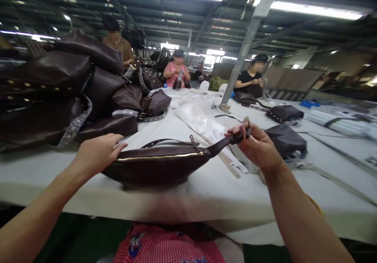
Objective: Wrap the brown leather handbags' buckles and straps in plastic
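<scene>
A dark brown leather bag (159, 168) with a gold zipper lies on the white table (206, 200) in front of me. My left hand (98, 153) rests on the bag's left end, fingers curled over it. My right hand (256, 145) is raised a little above the table and pinches the bag's right strap end (235, 138) between thumb and fingers. A thin strap loops over the top of the bag.
A tall heap of dark brown bags (59, 94) fills the left of the table. More bags (284, 113) and white wrapping (203, 119) lie beyond. A metal post (241, 55) stands mid-table. Three people work at the far side.
</scene>
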`<act>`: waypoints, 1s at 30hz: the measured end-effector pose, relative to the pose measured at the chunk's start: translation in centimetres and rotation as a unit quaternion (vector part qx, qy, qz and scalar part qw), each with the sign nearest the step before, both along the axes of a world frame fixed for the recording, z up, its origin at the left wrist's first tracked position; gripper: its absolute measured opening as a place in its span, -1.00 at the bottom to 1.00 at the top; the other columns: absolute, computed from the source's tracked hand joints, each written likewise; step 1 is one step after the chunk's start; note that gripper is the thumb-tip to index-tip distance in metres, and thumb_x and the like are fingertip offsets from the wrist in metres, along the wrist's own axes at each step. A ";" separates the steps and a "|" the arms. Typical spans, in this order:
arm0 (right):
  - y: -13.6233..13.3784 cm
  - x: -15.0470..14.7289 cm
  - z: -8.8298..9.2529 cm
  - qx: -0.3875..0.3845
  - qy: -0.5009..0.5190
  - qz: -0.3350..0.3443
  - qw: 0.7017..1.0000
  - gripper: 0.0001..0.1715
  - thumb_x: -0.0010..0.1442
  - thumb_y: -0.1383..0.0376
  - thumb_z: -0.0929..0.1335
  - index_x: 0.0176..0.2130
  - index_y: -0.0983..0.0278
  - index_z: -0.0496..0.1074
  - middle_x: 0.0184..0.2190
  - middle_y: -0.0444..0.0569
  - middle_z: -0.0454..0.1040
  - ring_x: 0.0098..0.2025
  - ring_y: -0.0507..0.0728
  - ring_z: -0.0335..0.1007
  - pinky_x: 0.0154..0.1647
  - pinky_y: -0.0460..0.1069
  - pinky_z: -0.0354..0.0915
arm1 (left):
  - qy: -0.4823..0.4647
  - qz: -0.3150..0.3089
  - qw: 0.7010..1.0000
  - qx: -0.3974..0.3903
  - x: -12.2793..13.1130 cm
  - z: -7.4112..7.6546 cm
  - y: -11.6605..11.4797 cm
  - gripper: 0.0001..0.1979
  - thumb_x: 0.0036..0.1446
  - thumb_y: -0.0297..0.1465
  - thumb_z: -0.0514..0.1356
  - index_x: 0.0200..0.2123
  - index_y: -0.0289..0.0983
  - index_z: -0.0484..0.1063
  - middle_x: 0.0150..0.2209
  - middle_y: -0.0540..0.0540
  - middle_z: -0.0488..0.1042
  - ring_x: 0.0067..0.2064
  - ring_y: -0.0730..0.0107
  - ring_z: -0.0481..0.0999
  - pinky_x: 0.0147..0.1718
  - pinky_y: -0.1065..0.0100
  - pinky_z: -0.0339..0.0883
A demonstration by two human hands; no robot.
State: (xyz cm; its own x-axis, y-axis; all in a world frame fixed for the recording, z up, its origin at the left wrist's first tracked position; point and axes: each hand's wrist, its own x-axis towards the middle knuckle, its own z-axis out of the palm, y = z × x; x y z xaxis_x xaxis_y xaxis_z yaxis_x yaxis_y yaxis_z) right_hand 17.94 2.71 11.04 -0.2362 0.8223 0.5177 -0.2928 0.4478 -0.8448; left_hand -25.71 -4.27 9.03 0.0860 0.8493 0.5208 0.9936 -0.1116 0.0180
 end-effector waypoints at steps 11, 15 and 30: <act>-3.8 5.3 -7.9 -0.072 0.055 -0.093 0.992 -0.53 -0.10 0.12 0.58 -0.53 0.20 0.27 -0.17 -0.19 0.56 -0.24 0.06 0.52 -0.21 -0.02 0.48 | 0.128 -0.186 0.974 0.014 7.7 -4.2 -1.0 -0.37 0.22 -0.10 0.13 0.23 -0.38 0.28 0.16 -0.38 0.40 0.16 -0.11 0.38 0.22 -0.13 0.06; -4.1 6.5 -11.1 -0.128 -0.159 -0.197 0.959 -0.71 -0.06 0.13 0.52 -0.46 0.23 0.44 -0.29 -0.04 0.59 -0.25 0.16 0.54 -0.28 0.02 0.47 | 0.117 -0.153 0.981 -0.033 9.3 -3.2 0.1 -0.40 0.21 -0.11 0.14 0.18 -0.38 0.32 0.12 -0.39 0.43 0.13 -0.11 0.40 0.20 -0.13 0.07; -4.7 -7.3 -12.6 -0.127 -0.312 -0.166 0.927 -0.18 -0.05 0.18 0.50 0.16 0.24 0.26 0.07 0.13 0.43 -0.30 0.16 0.52 -0.25 0.09 0.45 | -0.151 -0.320 0.873 -0.336 20.4 1.1 8.1 -0.65 0.13 -0.17 0.16 -0.13 -0.28 0.50 -0.16 -0.08 0.58 -0.16 0.21 0.54 -0.21 0.35 0.36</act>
State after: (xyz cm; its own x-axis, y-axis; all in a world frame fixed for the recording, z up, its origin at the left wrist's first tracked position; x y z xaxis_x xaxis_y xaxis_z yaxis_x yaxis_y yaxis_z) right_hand 10.66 -1.99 -1.61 -0.1361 0.9798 0.1462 0.4061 0.1898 -0.8939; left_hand -5.31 3.81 10.15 0.5994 0.8004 0.0051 0.6701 -0.5053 0.5437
